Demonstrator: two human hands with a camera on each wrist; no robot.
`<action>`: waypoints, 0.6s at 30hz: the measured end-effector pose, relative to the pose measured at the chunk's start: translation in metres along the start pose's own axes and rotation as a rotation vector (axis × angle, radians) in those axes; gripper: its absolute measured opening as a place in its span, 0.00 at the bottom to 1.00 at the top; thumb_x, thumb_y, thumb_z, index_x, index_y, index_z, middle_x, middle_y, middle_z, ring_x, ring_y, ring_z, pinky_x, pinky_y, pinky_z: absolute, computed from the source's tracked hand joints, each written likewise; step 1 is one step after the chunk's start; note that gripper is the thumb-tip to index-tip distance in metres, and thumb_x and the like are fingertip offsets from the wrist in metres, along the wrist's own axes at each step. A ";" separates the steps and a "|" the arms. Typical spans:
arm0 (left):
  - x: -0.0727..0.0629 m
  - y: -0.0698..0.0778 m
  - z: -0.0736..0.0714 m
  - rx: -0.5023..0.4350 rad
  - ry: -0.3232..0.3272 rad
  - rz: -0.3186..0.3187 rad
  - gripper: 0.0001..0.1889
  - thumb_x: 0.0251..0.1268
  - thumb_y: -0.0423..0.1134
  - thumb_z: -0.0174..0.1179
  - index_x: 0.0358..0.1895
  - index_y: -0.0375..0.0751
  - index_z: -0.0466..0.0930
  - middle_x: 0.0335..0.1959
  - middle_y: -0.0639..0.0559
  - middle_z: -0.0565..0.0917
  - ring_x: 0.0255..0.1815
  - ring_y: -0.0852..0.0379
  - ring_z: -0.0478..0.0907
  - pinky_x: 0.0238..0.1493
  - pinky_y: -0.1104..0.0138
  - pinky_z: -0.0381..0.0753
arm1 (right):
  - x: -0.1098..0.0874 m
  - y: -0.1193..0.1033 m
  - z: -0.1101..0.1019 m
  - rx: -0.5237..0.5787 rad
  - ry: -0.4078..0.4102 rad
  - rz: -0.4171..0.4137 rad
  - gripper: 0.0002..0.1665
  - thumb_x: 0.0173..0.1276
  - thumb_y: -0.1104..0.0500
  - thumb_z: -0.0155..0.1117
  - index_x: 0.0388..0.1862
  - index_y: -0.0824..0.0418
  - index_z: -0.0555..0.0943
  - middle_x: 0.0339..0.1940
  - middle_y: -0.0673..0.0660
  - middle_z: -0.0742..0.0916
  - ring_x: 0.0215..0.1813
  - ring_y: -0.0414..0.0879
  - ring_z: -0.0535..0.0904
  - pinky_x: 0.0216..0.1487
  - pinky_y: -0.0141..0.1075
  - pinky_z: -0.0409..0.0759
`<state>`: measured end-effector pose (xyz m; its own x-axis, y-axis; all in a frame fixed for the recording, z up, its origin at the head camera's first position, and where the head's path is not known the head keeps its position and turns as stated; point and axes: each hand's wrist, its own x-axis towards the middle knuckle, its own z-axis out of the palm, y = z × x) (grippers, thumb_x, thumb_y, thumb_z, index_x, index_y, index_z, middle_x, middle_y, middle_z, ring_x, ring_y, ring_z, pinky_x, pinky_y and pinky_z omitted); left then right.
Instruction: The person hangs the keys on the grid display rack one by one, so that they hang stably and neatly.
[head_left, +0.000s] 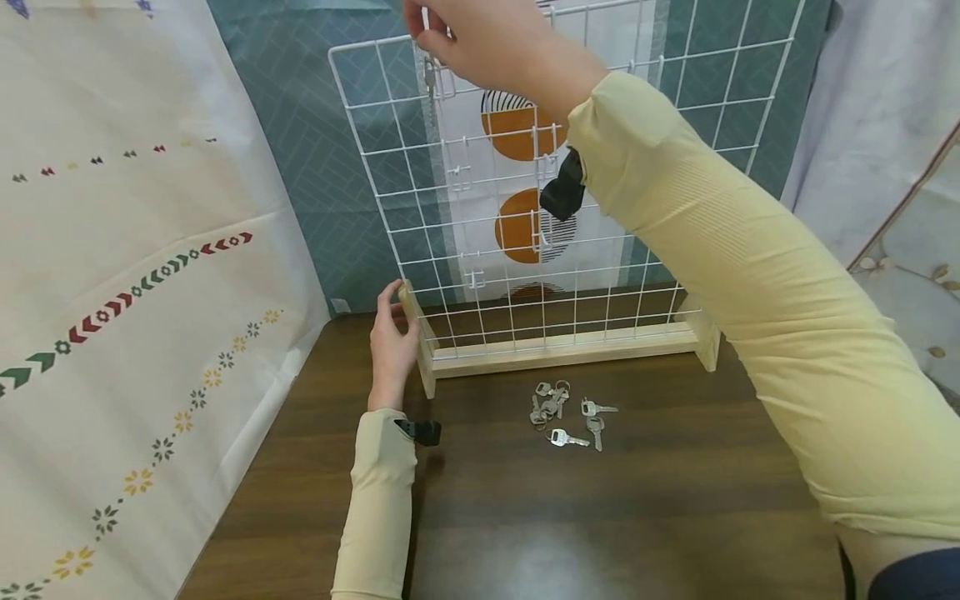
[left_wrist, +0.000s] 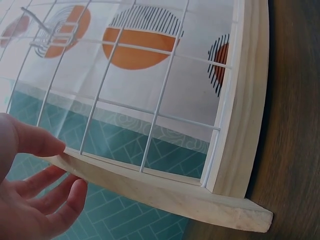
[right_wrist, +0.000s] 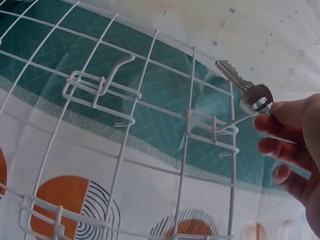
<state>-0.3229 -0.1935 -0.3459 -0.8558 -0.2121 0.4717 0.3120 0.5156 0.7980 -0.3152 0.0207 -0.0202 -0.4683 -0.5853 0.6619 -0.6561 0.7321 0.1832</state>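
Note:
My left hand [head_left: 392,348] grips the upright end of the wooden stand [left_wrist: 150,192], thumb on one side and fingers on the other. The stand holds a white wire grid [head_left: 450,225] upright. High at the grid's upper left, my right hand [head_left: 491,42] pinches a key [right_wrist: 235,77] by its ring, as the right wrist view shows. The key's ring end is at the tip of a white wire hook [right_wrist: 232,123]; whether the ring is over the tip I cannot tell. Several loose keys [head_left: 568,437] and a cluster of keys [head_left: 551,404] lie before the stand.
More white hooks [right_wrist: 102,90] hang on the grid at different heights. Behind it is a sheet with orange and striped circles [head_left: 517,225] on a teal backdrop [head_left: 300,92]. A patterned white cloth [head_left: 150,250] borders the dark wooden table [head_left: 487,517] on the left.

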 end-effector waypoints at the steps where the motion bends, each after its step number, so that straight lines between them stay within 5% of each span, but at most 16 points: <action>1: 0.000 0.001 0.001 -0.002 -0.003 0.000 0.33 0.65 0.28 0.55 0.71 0.58 0.60 0.55 0.39 0.77 0.52 0.42 0.76 0.44 0.50 0.79 | 0.000 0.002 0.001 0.006 -0.004 0.013 0.19 0.78 0.55 0.41 0.55 0.61 0.77 0.51 0.62 0.78 0.48 0.52 0.73 0.58 0.40 0.72; 18: 0.002 0.006 0.002 -0.002 0.007 0.027 0.33 0.66 0.29 0.55 0.71 0.58 0.60 0.52 0.39 0.77 0.51 0.42 0.76 0.45 0.49 0.79 | -0.007 0.009 -0.006 0.000 -0.083 0.090 0.23 0.78 0.50 0.40 0.65 0.55 0.72 0.58 0.61 0.77 0.52 0.51 0.74 0.60 0.38 0.75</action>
<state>-0.3238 -0.1892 -0.3406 -0.8441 -0.2036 0.4960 0.3363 0.5193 0.7856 -0.3147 0.0331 -0.0189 -0.5727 -0.5437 0.6136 -0.6088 0.7833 0.1259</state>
